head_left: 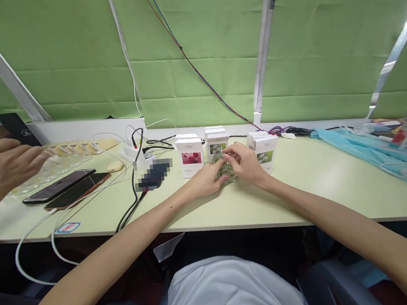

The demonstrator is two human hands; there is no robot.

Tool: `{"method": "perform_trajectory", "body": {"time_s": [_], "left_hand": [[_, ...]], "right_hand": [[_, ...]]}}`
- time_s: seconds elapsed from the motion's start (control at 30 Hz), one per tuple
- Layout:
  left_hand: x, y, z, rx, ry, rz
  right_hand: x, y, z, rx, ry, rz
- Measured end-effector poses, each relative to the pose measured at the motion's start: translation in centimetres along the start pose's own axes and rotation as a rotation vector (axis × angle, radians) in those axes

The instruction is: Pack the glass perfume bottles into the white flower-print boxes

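Observation:
A clear pouch (227, 170) of greenish dried plant pieces rests upright or slightly tilted on the table. My left hand (209, 178) holds its left side, thumb in front. From the right, my right hand (243, 162) pinches the pouch near its top with bent fingers. Just left of it stands a white box (192, 165) with a red rose picture. A white box with a white flower picture (217, 141) is behind the pouch, partly hidden by my hands. Beside my right wrist stands another white box (268, 147) with a similar flower picture. More boxes stand behind these.
Another person's hand (6, 166) reaches in at the left above clear containers (47, 171). Two phones (61, 185), cables, a power strip (131, 153) and a pixelated dark object (154, 175) lie on the left. Blue plastic sheeting (376, 155) covers the right end.

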State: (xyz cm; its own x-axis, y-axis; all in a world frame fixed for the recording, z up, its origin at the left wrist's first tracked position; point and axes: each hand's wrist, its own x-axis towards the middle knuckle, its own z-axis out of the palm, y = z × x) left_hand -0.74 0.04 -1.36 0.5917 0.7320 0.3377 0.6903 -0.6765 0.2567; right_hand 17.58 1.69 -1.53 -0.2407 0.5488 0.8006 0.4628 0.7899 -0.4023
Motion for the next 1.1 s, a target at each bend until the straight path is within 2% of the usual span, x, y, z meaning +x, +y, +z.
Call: {"method": "perform_trajectory", "body": {"time_s": [0.77, 0.93, 1.1], "left_hand": [[-0.03, 0.49, -0.37, -0.001, -0.029, -0.026], [-0.01, 0.23, -0.18, -0.001, -0.015, -0.011], [0.01, -0.15, 0.05, -0.003, 0.001, 0.015]], "right_hand": [[0.09, -0.11, 0.10, 0.003, 0.010, 0.047], [-0.11, -0.29, 0.01, -0.011, 0.017, 0.014], [-0.31, -0.37, -0.12, -0.015, -0.035, -0.027]]}}
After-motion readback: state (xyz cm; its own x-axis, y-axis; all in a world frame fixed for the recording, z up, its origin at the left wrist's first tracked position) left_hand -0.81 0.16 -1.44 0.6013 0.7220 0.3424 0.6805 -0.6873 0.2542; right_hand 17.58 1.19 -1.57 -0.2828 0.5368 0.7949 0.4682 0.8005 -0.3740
